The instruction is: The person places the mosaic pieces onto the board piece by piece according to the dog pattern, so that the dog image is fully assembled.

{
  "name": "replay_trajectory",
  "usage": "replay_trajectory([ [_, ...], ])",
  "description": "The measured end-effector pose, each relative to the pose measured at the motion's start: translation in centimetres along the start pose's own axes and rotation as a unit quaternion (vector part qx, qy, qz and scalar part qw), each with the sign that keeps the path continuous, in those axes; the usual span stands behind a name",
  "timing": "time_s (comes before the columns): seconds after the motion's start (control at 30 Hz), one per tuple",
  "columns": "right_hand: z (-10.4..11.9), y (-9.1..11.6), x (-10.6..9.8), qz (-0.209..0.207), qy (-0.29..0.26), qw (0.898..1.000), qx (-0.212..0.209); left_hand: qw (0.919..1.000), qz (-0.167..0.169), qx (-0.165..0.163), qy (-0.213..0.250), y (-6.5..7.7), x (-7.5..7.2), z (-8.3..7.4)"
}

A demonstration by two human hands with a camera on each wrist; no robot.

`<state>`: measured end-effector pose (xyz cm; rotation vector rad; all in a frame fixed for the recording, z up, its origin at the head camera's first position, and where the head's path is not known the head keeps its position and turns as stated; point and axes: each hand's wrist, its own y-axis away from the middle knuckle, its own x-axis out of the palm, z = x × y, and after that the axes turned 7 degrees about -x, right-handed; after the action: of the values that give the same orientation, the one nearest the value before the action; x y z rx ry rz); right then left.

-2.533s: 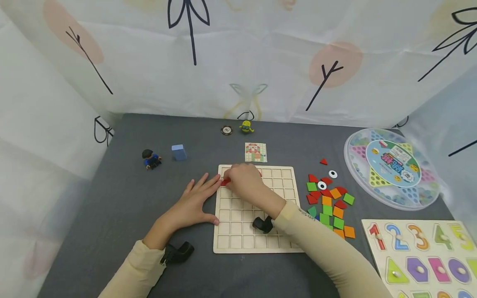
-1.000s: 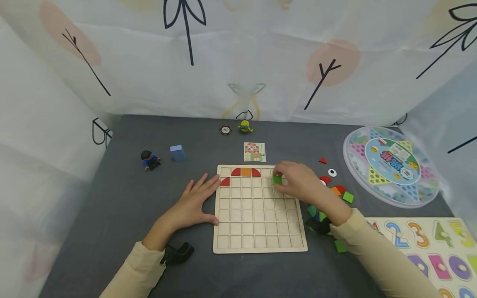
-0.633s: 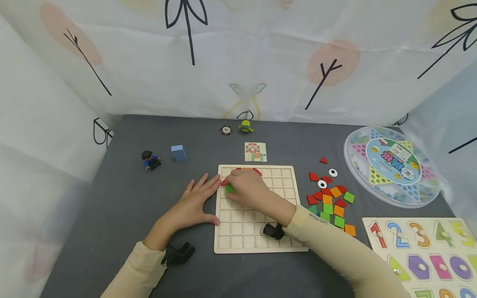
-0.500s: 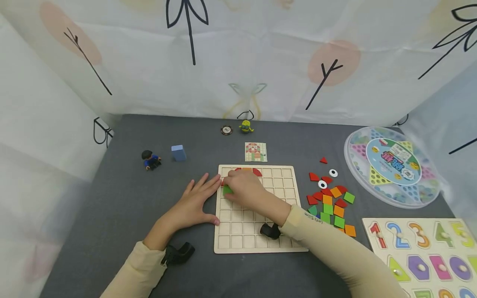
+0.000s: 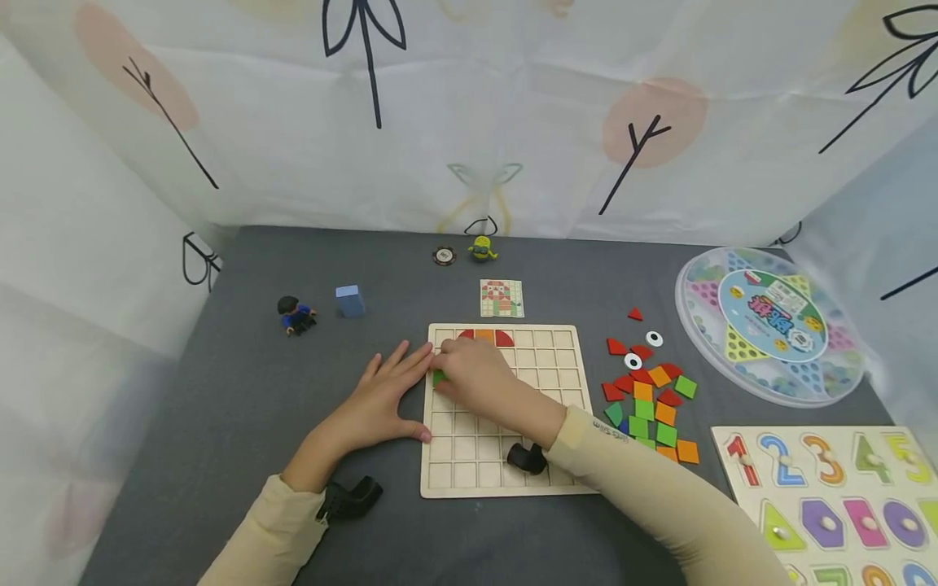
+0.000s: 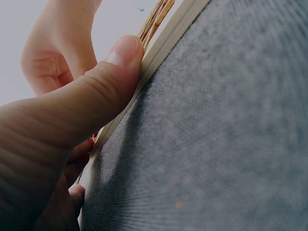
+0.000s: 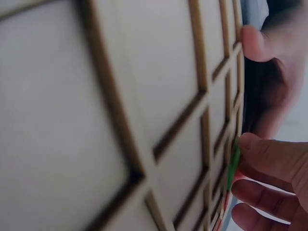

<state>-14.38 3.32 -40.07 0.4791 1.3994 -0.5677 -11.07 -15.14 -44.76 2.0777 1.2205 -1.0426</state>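
A wooden grid board (image 5: 519, 472) lies on the grey table. My right hand (image 5: 479, 378) pinches a green square tile (image 5: 438, 378) over the left column, a few cells down from the top; in the right wrist view, the thumb and fingertips meet the green tile (image 7: 233, 166) low at the grid. Spread along the board's left side, my left hand (image 5: 377, 407) touches the edge with straight fingers, and the left wrist view shows its thumb (image 6: 120, 65) against the rim. Along the top row sit an orange square (image 5: 484, 334) and a red quarter-round piece (image 5: 504, 338), with another red one partly covered.
Right of the board lie several loose red, orange and green tiles (image 5: 644, 408) and white rings (image 5: 654, 339). Beyond are a round game box (image 5: 773, 325) and a number puzzle board (image 5: 791, 480). Behind the board rests a pattern card (image 5: 501, 298); a blue block (image 5: 350, 301) and toy figure (image 5: 296, 315) stand left.
My right hand let go of a red piece at the left column, went to the right, and carried the green square tile back leftward over the board. My left hand stayed put.
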Motion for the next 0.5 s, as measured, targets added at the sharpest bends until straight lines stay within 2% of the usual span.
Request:
replay_trajectory([
  [0.13, -1.3, 1.7, -1.1, -0.04, -0.027, 0.999, 0.002, 1.0, 0.001, -0.004, -0.007, -0.1, 0.2, 0.0],
  [0.27, -4.3, 4.8, -2.5, -0.073, -0.037, 0.996, 0.033, 0.9999, 0.004, -0.007, -0.009, -0.3, 0.3, -0.1],
  [0.4, -8.2, 8.5, -3.4, -0.08, -0.035, 0.993, 0.085, 0.9999, 0.004, -0.009, -0.008, -0.2, 0.3, 0.0],
  [0.5, -10.9, 11.1, -3.5, -0.06, -0.035, 0.991, 0.113, 0.9999, 0.005, -0.011, -0.01, -0.1, 0.2, 0.1],
])
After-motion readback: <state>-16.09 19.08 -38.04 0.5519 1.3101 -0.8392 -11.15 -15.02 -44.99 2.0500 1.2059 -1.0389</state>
